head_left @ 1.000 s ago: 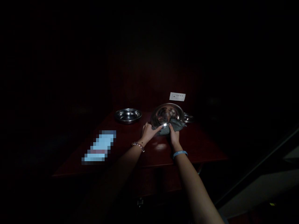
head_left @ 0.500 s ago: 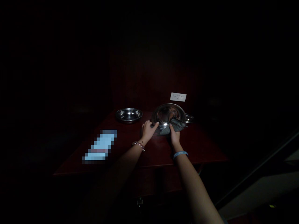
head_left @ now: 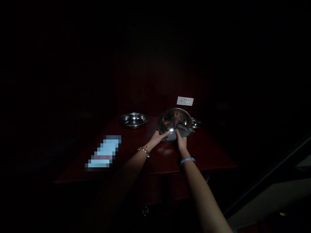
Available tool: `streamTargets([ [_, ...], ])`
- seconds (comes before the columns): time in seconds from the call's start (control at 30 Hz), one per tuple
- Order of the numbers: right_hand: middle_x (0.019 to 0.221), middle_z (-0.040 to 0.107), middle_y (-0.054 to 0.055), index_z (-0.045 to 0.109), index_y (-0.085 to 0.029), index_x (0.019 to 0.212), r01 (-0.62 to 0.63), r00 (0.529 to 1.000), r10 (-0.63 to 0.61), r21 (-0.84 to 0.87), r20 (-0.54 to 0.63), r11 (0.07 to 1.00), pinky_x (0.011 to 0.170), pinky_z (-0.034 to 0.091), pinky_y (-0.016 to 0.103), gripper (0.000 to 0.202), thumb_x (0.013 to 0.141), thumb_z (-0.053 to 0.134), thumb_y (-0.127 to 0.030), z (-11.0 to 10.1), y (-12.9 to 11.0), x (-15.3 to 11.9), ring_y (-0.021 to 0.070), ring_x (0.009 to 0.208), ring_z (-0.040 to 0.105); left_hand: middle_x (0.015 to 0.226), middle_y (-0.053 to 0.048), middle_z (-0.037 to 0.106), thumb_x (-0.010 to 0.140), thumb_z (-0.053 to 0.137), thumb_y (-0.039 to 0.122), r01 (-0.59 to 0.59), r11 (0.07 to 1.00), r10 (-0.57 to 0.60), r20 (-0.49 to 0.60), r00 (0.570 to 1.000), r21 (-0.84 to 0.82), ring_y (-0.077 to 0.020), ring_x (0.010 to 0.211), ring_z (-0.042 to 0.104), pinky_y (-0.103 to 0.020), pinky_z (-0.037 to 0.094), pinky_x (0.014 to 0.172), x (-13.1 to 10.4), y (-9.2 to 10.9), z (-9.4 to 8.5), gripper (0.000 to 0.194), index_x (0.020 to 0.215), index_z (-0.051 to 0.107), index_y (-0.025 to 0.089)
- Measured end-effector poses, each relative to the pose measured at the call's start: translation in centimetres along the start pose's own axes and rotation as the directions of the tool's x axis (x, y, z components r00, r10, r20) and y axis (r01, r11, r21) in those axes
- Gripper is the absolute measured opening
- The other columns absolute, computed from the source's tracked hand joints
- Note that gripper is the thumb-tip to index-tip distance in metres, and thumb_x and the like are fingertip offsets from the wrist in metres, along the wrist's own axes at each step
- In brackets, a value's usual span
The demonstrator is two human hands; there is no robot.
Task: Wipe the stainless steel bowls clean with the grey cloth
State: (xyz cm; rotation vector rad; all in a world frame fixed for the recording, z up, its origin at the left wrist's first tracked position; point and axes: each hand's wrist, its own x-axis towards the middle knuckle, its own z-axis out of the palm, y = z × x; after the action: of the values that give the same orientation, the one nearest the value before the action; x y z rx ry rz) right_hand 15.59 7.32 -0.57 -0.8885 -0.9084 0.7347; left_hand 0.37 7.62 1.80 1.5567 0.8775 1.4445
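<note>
A shiny steel bowl [head_left: 167,119] is tilted up above the dark red table, its inside facing me. My left hand [head_left: 156,139] grips its lower left rim, thumb on the inside and the other fingers hidden beneath. My right hand [head_left: 181,139] is closed on a grey-green cloth [head_left: 186,130] at the bowl's lower right, with the thumb on top. Part of the cloth hangs below the rim between both hands.
On the red table [head_left: 131,155] a second steel bowl [head_left: 134,120] sits at the back left. Another steel dish [head_left: 196,123] is partly hidden behind the held bowl. A pixelated light-blue item [head_left: 104,152] lies at the left. A white socket plate [head_left: 185,101] is on the wall.
My left hand has shifted a little right and under the rim, its thumb now reaching further along the bowl's lower edge. My right hand has barely moved.
</note>
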Motion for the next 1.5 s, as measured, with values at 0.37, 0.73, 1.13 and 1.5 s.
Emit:
streamTargets([
  [0.37,0.122,0.071,0.008,0.068,-0.015,0.116,0.005,1.0,-0.005,-0.007,0.024,1.0,0.104,0.047,0.035,0.05,0.076,0.073,-0.045,0.2,-0.2,-0.2,0.0217,0.114,0.064,0.102,-0.012,0.076,0.074,0.076,0.032,0.183,0.974,-0.187,-0.024,0.982,-0.135,-0.0242,0.091,0.072,-0.039,0.059,0.08,0.1,-0.2,0.1,0.036,0.104,0.069,0.013],
  [0.73,0.127,0.068,0.009,0.066,-0.015,0.121,-0.017,1.0,0.017,0.023,0.016,1.0,0.108,0.044,0.038,0.056,0.075,0.073,-0.046,0.2,-0.5,-0.2,0.0226,0.117,0.063,0.096,-0.008,0.073,0.089,0.057,0.046,-0.147,0.979,0.178,-0.239,0.954,0.141,-0.0184,0.093,0.068,-0.029,0.054,0.083,0.5,0.2,-0.5,0.031,0.093,0.064,0.017],
  [1.13,0.123,0.071,0.009,0.068,-0.014,0.118,-0.045,0.998,0.044,0.016,0.038,0.999,0.105,0.046,0.037,0.052,0.076,0.073,-0.044,0.1,-0.4,-0.3,0.0228,0.115,0.065,0.139,-0.015,0.058,0.079,0.073,0.035,-0.192,0.965,0.214,-0.113,0.97,0.177,-0.0241,0.13,0.054,-0.038,0.04,0.113,-0.2,-0.5,0.3,0.063,0.133,0.048,0.015],
  [1.5,0.126,0.069,0.007,0.067,-0.016,0.121,-0.046,0.997,0.044,0.042,0.055,0.998,0.107,0.046,0.036,0.053,0.076,0.074,-0.042,0.2,-0.4,-0.3,0.0218,0.118,0.063,0.138,-0.017,0.056,0.087,0.062,0.032,-0.263,0.948,0.288,-0.131,0.949,0.179,-0.022,0.129,0.055,-0.036,0.039,0.113,0.2,0.1,0.0,0.057,0.137,0.04,0.016],
])
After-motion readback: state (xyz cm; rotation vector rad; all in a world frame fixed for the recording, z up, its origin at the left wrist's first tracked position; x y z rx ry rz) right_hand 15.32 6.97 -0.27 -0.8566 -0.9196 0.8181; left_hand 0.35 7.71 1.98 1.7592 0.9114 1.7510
